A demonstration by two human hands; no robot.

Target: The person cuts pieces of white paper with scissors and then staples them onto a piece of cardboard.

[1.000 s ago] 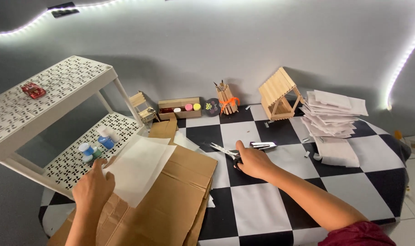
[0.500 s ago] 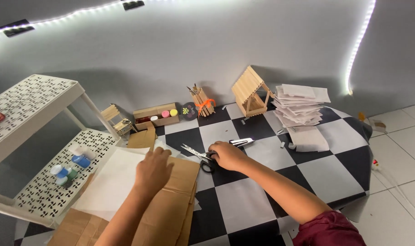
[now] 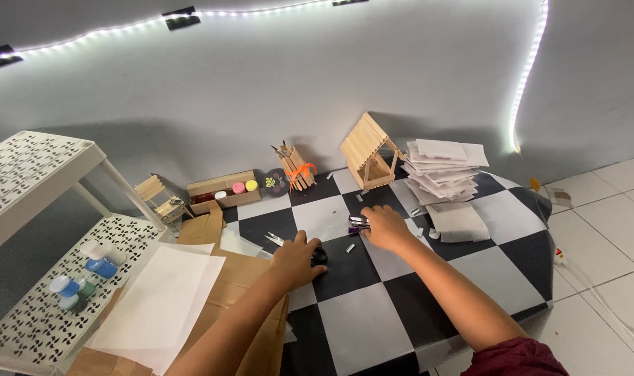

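My left hand (image 3: 295, 260) lies over a pair of scissors (image 3: 320, 255) on the checkered table (image 3: 373, 306). Its fingers curl on them; the blades (image 3: 274, 239) stick out to the left and a black handle loop shows to the right. My right hand (image 3: 387, 228) is further back, its fingertips closed on a small silver and purple metal tool (image 3: 358, 223), possibly a stapler. Small white paper scraps (image 3: 350, 247) lie between the hands.
A stick-built house (image 3: 368, 152), a stack of white papers (image 3: 442, 170), a stick brush holder (image 3: 296, 168) and a box of paint jars (image 3: 223, 190) line the back. Cardboard (image 3: 251, 278) with a white sheet (image 3: 160, 306) lies left, beside a white rack (image 3: 45, 167) holding paint bottles (image 3: 87, 275).
My left hand left the white sheet and went right onto the scissors. My right hand let go of the scissors and moved back to the small metal tool. The camera shifted.
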